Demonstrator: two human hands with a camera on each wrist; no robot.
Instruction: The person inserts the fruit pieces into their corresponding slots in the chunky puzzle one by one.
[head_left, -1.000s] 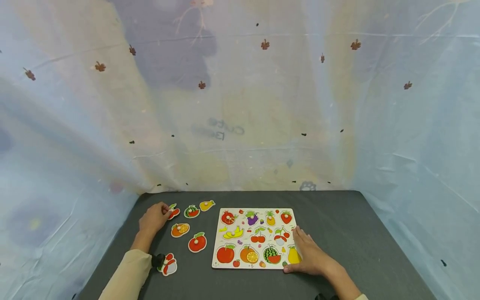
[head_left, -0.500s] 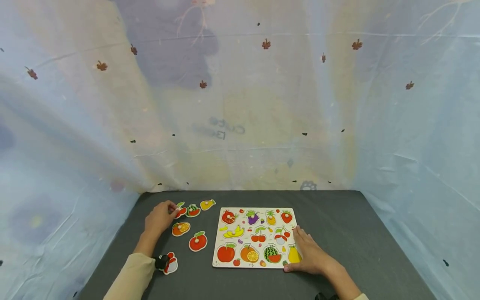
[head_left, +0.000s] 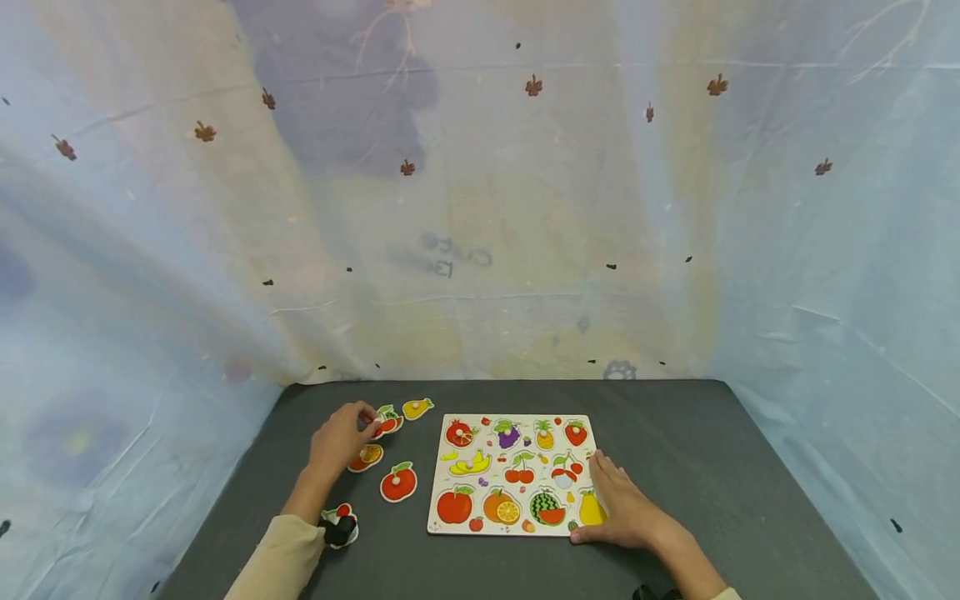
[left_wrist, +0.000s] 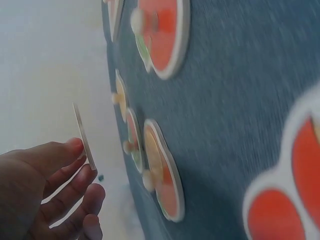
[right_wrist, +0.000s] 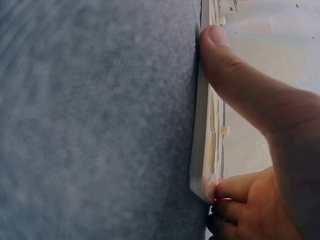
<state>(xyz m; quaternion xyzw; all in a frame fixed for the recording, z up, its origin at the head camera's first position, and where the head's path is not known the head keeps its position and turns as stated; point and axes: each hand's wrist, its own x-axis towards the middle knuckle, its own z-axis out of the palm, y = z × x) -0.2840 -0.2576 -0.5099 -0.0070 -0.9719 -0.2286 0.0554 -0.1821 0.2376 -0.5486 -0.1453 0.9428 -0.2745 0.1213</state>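
Observation:
My left hand pinches a cherry puzzle piece between thumb and fingertips. The left wrist view shows this piece edge-on, raised off the table. In the head view it partly covers a watermelon piece. Below the hand lies an orange piece, partly hidden. My right hand rests at the near right corner of a white fruit puzzle board. Its thumb lies at the near edge, with the fingers extended along the right side. Knobbed pieces, such as grapes and strawberry, sit in the board.
A pear piece lies at the back, and an apple piece just left of the board. Under the left wristband a red-and-white piece is mostly hidden. A printed curtain borders the dark table.
My left hand has moved right with the cherry piece, from left of the watermelon piece to over it. The right hand keeps its place on the board.

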